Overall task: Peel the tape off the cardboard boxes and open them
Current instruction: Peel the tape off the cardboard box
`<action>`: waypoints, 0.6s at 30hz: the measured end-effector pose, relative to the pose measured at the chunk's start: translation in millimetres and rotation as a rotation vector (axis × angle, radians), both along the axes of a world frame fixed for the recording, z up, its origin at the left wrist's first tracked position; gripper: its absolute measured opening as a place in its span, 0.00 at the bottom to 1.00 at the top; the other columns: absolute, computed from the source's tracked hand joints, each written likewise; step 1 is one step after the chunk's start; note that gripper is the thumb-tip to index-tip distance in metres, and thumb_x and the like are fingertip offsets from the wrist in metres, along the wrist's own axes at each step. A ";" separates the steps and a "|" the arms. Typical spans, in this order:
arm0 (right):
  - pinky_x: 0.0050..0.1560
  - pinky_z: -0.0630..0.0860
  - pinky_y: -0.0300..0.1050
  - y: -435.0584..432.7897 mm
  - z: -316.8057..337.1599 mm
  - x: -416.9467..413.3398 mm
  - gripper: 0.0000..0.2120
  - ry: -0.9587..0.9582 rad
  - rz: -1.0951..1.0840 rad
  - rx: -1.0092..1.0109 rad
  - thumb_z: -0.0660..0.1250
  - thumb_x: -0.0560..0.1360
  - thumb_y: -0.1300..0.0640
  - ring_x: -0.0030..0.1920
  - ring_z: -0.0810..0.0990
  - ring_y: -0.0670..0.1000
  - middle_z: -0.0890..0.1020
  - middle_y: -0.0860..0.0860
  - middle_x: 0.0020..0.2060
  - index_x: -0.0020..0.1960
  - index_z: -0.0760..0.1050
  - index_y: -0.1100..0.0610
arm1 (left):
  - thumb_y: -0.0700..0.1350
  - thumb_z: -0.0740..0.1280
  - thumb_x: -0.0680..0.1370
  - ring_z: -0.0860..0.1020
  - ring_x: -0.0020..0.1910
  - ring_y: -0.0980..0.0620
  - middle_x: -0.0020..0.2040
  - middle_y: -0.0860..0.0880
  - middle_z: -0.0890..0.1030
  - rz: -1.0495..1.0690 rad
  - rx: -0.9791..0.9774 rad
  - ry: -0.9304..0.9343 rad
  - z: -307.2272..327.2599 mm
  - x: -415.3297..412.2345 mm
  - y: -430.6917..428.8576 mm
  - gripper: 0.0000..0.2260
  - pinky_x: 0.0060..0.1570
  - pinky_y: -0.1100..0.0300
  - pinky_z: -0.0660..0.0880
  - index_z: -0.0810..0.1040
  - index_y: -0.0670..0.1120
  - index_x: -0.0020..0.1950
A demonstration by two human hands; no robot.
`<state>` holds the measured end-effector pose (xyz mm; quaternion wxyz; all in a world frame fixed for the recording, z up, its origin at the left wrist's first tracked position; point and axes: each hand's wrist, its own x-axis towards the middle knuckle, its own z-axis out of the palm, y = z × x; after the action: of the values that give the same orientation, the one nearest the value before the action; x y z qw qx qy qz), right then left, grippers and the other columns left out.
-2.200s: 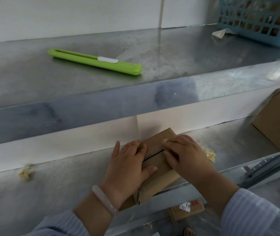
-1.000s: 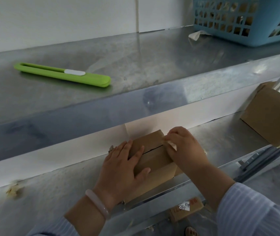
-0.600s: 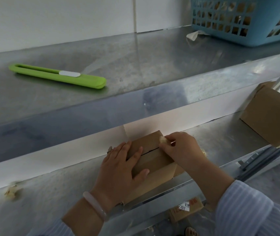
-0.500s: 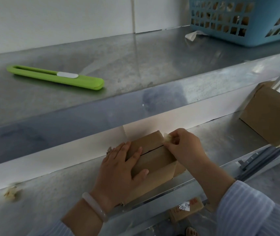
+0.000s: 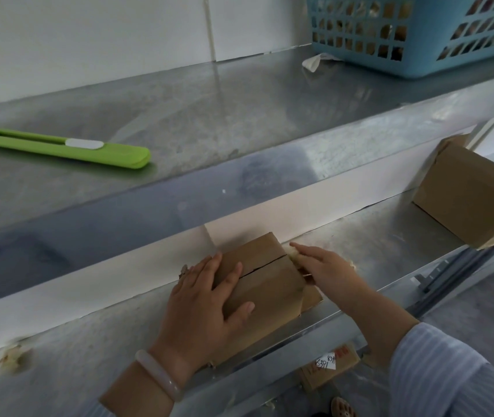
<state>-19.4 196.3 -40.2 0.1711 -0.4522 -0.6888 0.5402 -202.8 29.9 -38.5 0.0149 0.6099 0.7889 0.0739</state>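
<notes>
Cardboard box [image 5: 266, 284] sits on the lower metal shelf [image 5: 390, 242] near its front lip; left hand [image 5: 206, 302] presses flat on top, fingers straight, and right hand [image 5: 326, 269] pinches a crumpled tape [image 5: 293, 254] end at the seam's right end. Judged light, stiff, prone to sliding on steel: pin from above, peel along the seam.

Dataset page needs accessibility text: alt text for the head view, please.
A person's left hand presses flat on a small cardboard box on a metal shelf while the right hand pinches crumpled tape at the box's right edge. A green cutter and a blue basket sit on the shelf above; a second box stands to the right.
</notes>
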 end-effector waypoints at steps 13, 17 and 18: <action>0.48 0.82 0.47 18.5 6.8 4.1 0.12 0.235 -0.029 -0.509 0.67 0.79 0.58 0.47 0.84 0.54 0.84 0.59 0.49 0.56 0.79 0.66 | 0.72 0.41 0.74 0.57 0.76 0.48 0.78 0.49 0.59 -0.004 0.012 -0.004 -0.5 -0.5 0.1 0.34 0.71 0.53 0.47 0.60 0.59 0.76; 0.43 0.81 0.43 20.7 10.0 1.9 0.11 0.207 -0.016 -0.479 0.66 0.79 0.59 0.45 0.84 0.53 0.83 0.59 0.47 0.56 0.78 0.67 | 0.71 0.44 0.76 0.62 0.74 0.47 0.76 0.47 0.63 0.000 -0.003 0.008 0.1 -0.6 0.6 0.32 0.70 0.51 0.55 0.64 0.58 0.75; 0.42 0.81 0.44 20.5 9.7 0.3 0.11 0.210 -0.028 -0.495 0.65 0.80 0.60 0.44 0.83 0.54 0.83 0.60 0.47 0.56 0.78 0.67 | 0.71 0.44 0.76 0.63 0.74 0.46 0.75 0.47 0.64 -0.001 -0.007 0.010 0.4 -0.5 0.8 0.32 0.70 0.51 0.57 0.65 0.57 0.74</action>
<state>-19.0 216.8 -30.5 0.1331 -0.4313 -0.5080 0.7336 -203.3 30.7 -38.1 0.0129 0.6105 0.7890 0.0681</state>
